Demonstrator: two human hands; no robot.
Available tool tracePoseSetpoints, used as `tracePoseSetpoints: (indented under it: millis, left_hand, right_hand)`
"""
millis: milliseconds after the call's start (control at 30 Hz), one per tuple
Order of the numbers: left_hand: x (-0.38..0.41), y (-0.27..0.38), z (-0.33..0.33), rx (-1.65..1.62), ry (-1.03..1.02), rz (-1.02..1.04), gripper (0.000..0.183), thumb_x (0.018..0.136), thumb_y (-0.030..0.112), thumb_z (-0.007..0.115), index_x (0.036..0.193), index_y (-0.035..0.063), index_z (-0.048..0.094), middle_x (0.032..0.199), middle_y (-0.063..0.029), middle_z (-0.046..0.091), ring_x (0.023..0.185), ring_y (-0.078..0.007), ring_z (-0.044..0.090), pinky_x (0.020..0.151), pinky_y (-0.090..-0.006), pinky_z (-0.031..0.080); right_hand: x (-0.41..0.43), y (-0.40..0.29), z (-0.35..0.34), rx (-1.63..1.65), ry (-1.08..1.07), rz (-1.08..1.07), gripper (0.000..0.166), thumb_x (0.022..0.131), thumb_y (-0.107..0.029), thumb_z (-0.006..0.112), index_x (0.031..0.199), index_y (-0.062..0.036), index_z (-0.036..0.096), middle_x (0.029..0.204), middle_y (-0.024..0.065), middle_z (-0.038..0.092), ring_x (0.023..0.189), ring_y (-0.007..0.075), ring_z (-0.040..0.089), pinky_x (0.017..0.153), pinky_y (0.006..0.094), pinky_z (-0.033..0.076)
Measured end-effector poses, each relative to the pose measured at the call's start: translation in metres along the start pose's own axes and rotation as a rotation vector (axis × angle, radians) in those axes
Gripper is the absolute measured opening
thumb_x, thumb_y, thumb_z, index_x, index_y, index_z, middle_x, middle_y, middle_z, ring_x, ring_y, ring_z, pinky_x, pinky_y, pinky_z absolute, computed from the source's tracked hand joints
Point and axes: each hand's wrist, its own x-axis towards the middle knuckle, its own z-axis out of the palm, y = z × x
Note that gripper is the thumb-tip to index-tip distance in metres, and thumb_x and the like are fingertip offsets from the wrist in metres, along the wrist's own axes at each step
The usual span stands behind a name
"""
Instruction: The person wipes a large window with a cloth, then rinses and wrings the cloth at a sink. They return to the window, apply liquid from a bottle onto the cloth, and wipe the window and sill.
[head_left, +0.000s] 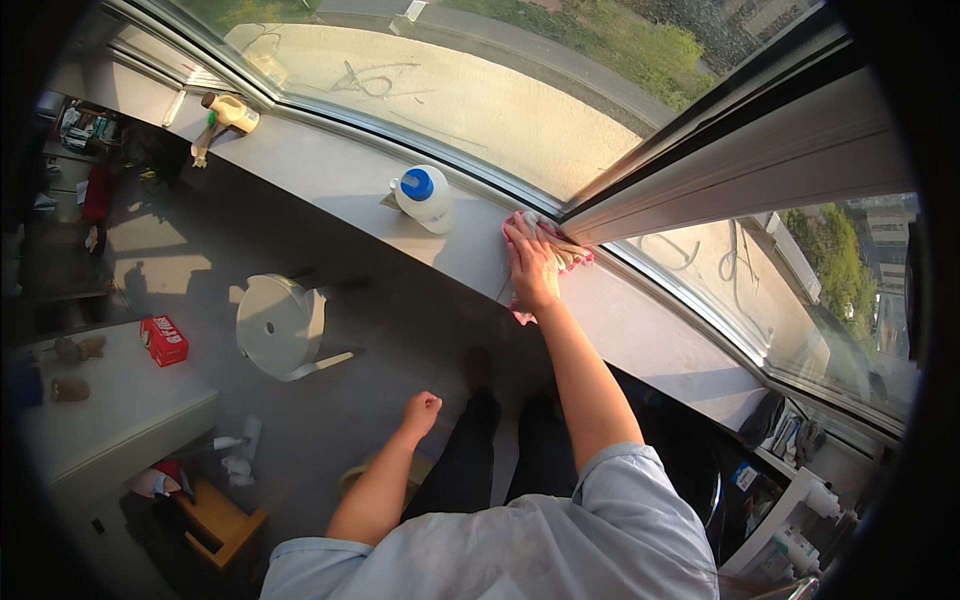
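Note:
My right hand (534, 271) lies on a pink-edged, pale cloth (570, 255) and presses it on the white windowsill (637, 315), close to the foot of the window post. Part of the cloth hangs at the sill's front edge. To the left of the cloth stands a translucent white plastic bottle (433, 206) with a blue cap. My left hand (423, 411) is curled closed in front of my body, above the floor, with nothing seen in it. Farther left on the sill are a cream-coloured jug bottle (236, 114) and a brush (201, 147) with green on it.
A pale plastic stool (274, 326) stands on the floor to the left. Beyond it, a white table (112, 442) bears a red box (163, 341). A small wooden stool (225, 517) is at lower left. A shelf unit (772, 517) with bottles stands at lower right. Window frames rise behind the sill.

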Motion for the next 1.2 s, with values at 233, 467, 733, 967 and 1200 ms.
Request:
tracePoseSetpoints:
  millis: [233,467,733,967,1200]
  left_hand:
    - [-0.017,-0.053,-0.030,-0.079,0.060,-0.145,0.025,0.087,0.024,0.065,0.091,-0.0002,0.065,0.075,-0.0128,0.068,0.070,-0.0223,0.066,0.067,-0.0350,0.051]
    - [-0.027,-0.031,-0.005,0.051,0.015,-0.132,0.025,0.089,0.027,0.063,0.092,0.0024,0.066,0.078,-0.0097,0.068,0.071,-0.0172,0.067,0.068,-0.0319,0.051]
    - [-0.010,0.022,0.023,-0.094,-0.062,0.004,0.024,0.090,0.025,0.062,0.090,0.0015,0.065,0.074,-0.0072,0.067,0.068,-0.0151,0.065,0.066,-0.0307,0.051]
    - [-0.011,0.009,0.001,-0.010,-0.058,-0.028,0.019,0.089,0.019,0.064,0.090,0.0006,0.065,0.074,-0.0059,0.065,0.064,-0.0130,0.063,0.061,-0.0278,0.050]
    - [-0.017,-0.002,-0.020,0.090,-0.042,-0.117,0.018,0.088,0.018,0.066,0.089,0.0001,0.065,0.073,-0.0057,0.066,0.063,-0.0126,0.063,0.060,-0.0282,0.051]
  right_hand:
    - [0.008,-0.019,0.060,0.022,-0.202,-0.112,0.038,0.083,-0.006,0.061,0.121,-0.0121,0.063,0.132,0.0035,0.059,0.121,0.0310,0.048,0.102,0.0444,0.040]
    - [-0.063,-0.039,0.034,0.127,-0.568,-0.292,0.015,0.078,-0.006,0.062,0.091,-0.0113,0.067,0.105,0.0029,0.067,0.100,0.0298,0.053,0.094,0.0391,0.043]
    - [-0.045,-0.049,-0.047,0.308,-0.319,0.527,0.034,0.091,-0.028,0.059,0.115,-0.0041,0.063,0.110,0.0179,0.064,0.103,0.0327,0.062,0.089,0.0391,0.049]
    - [-0.029,-0.013,0.014,-0.260,-0.381,-0.061,0.059,0.096,-0.044,0.048,0.146,-0.0161,0.036,0.152,0.0069,0.028,0.142,0.0300,0.025,0.112,0.0500,0.026]
    - [-0.073,0.039,-0.049,-0.213,-0.269,0.129,0.055,0.097,-0.038,0.047,0.147,-0.0192,0.035,0.147,0.0045,0.040,0.141,0.0277,0.029,0.108,0.0533,0.031]
